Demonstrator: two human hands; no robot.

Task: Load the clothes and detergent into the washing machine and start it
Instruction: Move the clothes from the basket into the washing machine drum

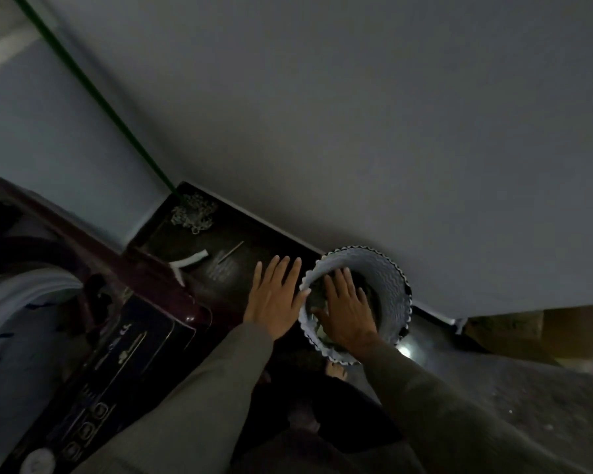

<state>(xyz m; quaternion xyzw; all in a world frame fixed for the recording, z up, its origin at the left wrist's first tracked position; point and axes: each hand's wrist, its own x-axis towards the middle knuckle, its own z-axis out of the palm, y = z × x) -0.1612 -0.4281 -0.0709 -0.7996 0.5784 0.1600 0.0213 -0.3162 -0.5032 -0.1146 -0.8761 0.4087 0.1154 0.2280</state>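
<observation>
A pale woven laundry basket (387, 278) stands on the floor by the wall, with dark clothes (367, 285) inside it. My right hand (346, 311) reaches into the basket mouth, fingers straight and spread over the clothes. My left hand (276, 292) hovers just left of the basket rim, fingers straight, holding nothing. The top-loading washing machine (124, 343) sits at the left with its lid up; the drum opening (21, 302) shows pale inside. Its control panel with round buttons (89, 425) faces me.
A green-handled mop (192, 208) leans in the corner behind the machine. A white hose piece (190, 261) and a thin stick (231, 251) lie on the dark floor. The grey wall runs close behind the basket. My bare foot (336, 371) shows below the basket.
</observation>
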